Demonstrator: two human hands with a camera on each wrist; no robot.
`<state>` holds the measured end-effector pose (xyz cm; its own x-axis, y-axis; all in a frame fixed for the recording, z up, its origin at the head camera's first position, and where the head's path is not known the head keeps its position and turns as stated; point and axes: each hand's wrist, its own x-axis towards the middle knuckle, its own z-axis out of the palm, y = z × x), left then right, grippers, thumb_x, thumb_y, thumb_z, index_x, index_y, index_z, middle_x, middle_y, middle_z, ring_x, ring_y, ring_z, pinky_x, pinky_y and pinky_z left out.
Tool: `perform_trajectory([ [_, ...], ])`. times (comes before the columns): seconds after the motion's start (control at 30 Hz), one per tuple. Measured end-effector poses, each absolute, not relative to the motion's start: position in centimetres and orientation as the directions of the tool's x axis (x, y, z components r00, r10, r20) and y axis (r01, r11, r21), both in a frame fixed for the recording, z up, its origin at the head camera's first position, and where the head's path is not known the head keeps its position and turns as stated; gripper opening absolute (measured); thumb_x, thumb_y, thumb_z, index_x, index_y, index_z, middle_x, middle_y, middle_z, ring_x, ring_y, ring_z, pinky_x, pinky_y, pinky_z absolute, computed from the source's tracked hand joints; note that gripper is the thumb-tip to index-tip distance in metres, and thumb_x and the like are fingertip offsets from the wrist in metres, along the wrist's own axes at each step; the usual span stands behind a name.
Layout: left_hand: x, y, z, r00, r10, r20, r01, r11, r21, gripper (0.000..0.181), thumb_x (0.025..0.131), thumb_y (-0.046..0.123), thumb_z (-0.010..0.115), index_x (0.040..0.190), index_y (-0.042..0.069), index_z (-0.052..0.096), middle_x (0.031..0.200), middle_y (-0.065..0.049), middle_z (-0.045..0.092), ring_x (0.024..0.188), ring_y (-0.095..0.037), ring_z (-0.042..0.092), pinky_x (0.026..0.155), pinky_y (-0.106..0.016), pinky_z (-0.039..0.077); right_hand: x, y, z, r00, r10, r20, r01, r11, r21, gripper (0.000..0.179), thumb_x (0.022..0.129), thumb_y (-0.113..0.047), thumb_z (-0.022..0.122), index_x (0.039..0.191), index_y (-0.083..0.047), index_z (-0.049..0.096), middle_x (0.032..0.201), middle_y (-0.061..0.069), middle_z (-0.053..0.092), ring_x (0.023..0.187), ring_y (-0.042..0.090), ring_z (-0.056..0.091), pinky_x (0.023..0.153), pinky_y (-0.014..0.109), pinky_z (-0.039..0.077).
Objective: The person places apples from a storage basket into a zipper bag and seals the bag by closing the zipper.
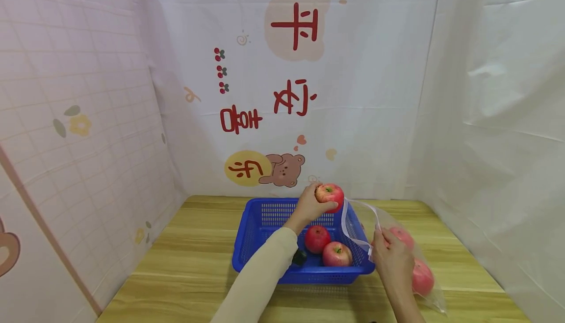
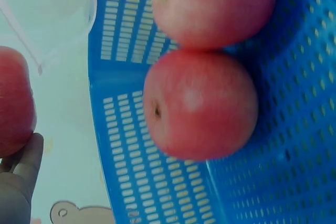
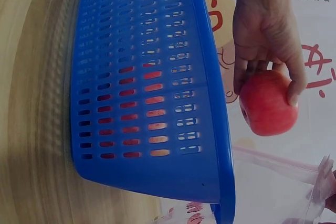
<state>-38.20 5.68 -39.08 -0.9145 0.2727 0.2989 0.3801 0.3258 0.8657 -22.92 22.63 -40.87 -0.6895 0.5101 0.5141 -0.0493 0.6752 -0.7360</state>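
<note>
My left hand [image 1: 309, 205] grips a red apple [image 1: 330, 196] above the right rear part of a blue plastic basket [image 1: 304, 277]. In the right wrist view, thumb and fingers wrap round that apple [image 3: 269, 103]. Two more apples [image 1: 317, 239] [image 1: 337, 254] lie against each other in the basket, seen close up in the left wrist view. My right hand [image 1: 392, 258] pinches the white-edged rim of a clear zip bag [image 1: 363, 217], whose mouth gapes toward the held apple. Inside the bag, right of the basket, are apples [image 1: 422, 278].
The basket stands on a wood-grain table [image 1: 176, 269]. A printed white cloth [image 1: 371, 92] hangs behind, with cloth walls at left [image 1: 79, 176] and right [image 1: 507, 166]. A small black object [image 1: 299, 257] shows beside my left sleeve, inside the basket's outline.
</note>
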Motion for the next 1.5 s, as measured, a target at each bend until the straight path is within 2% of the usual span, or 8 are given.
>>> perform_trajectory([
  [0.2, -37.3, 6.5, -39.0, -0.915, 0.269, 0.301, 0.376, 0.302, 0.876, 0.08, 0.08, 0.034, 0.08, 0.146, 0.005, 0.043, 0.134, -0.013, 0.051, 0.117, -0.027, 0.054, 0.098, -0.041, 0.049, -23.0, 22.8, -40.8, -0.69, 0.511, 0.513, -0.044, 0.677, -0.734, 0.03, 0.098, -0.022, 0.055, 0.075, -0.012, 0.072, 0.06, 0.002, 0.065, 0.065, 0.031, 0.062, 0.051, 0.037, 0.038],
  [0.43, -36.7, 7.0, -38.5, -0.908, 0.307, 0.285, 0.374, 0.285, 0.883, 0.073, 0.079, 0.031, 0.081, 0.14, 0.007, 0.049, 0.126, -0.008, 0.054, 0.109, -0.023, 0.056, 0.092, -0.039, 0.052, -22.8, 22.9, -40.4, -0.718, 0.517, 0.465, -0.013, 0.658, -0.752, 0.03, 0.1, -0.028, 0.053, 0.1, -0.008, 0.076, 0.066, 0.004, 0.066, 0.076, 0.036, 0.064, 0.061, 0.042, 0.042],
  [0.57, -36.4, 7.5, -38.3, -0.901, 0.33, 0.281, 0.381, 0.296, 0.876, 0.07, 0.077, 0.031, 0.083, 0.136, 0.009, 0.053, 0.122, -0.005, 0.057, 0.107, -0.02, 0.057, 0.092, -0.037, 0.051, -22.8, 23.0, -40.2, -0.723, 0.52, 0.455, -0.009, 0.651, -0.759, 0.03, 0.1, -0.028, 0.054, 0.099, -0.007, 0.075, 0.073, 0.008, 0.066, 0.077, 0.036, 0.061, 0.062, 0.042, 0.041],
  [0.67, -36.2, 7.9, -38.2, -0.896, 0.352, 0.272, 0.384, 0.304, 0.872, 0.069, 0.077, 0.03, 0.084, 0.135, 0.008, 0.054, 0.122, -0.004, 0.058, 0.107, -0.02, 0.058, 0.094, -0.037, 0.05, -22.9, 23.1, -40.1, -0.731, 0.526, 0.436, -0.003, 0.636, -0.772, 0.032, 0.101, -0.028, 0.054, 0.106, -0.004, 0.075, 0.083, 0.013, 0.068, 0.08, 0.037, 0.061, 0.065, 0.044, 0.043],
  [0.9, -36.0, 9.1, -38.3, -0.888, 0.393, 0.239, 0.391, 0.373, 0.841, 0.071, 0.076, 0.028, 0.085, 0.136, 0.008, 0.053, 0.121, -0.003, 0.06, 0.107, -0.018, 0.058, 0.096, -0.034, 0.049, -22.9, 23.3, -40.1, -0.742, 0.524, 0.418, 0.002, 0.625, -0.781, 0.04, 0.101, -0.03, 0.052, 0.121, 0.0, 0.069, 0.115, 0.028, 0.065, 0.105, 0.05, 0.058, 0.082, 0.062, 0.044],
  [1.2, -35.4, 11.0, -38.8, -0.883, 0.422, 0.205, 0.38, 0.386, 0.841, 0.066, 0.075, 0.026, 0.085, 0.132, 0.009, 0.055, 0.109, 0.005, 0.061, 0.094, -0.01, 0.057, 0.088, -0.027, 0.052, -22.8, 23.3, -39.9, -0.746, 0.53, 0.403, 0.007, 0.611, -0.792, 0.042, 0.102, -0.033, 0.05, 0.125, -0.002, 0.067, 0.12, 0.028, 0.063, 0.109, 0.05, 0.057, 0.086, 0.062, 0.044],
  [1.4, -34.4, 11.9, -38.5, -0.875, 0.428, 0.228, 0.402, 0.376, 0.835, 0.06, 0.075, 0.026, 0.086, 0.125, 0.009, 0.058, 0.104, 0.005, 0.062, 0.091, -0.009, 0.058, 0.085, -0.025, 0.052, -22.6, 23.3, -39.9, -0.748, 0.533, 0.396, 0.008, 0.604, -0.797, 0.042, 0.102, -0.033, 0.048, 0.126, -0.004, 0.068, 0.119, 0.027, 0.064, 0.11, 0.048, 0.057, 0.083, 0.062, 0.044],
  [1.5, -33.9, 12.3, -38.6, -0.879, 0.425, 0.216, 0.392, 0.386, 0.835, 0.062, 0.076, 0.028, 0.086, 0.128, 0.01, 0.058, 0.107, 0.003, 0.063, 0.091, -0.009, 0.059, 0.082, -0.025, 0.052, -22.6, 23.4, -39.9, -0.741, 0.531, 0.411, 0.003, 0.615, -0.788, 0.04, 0.102, -0.033, 0.049, 0.124, -0.005, 0.069, 0.118, 0.027, 0.065, 0.109, 0.049, 0.058, 0.081, 0.063, 0.045],
])
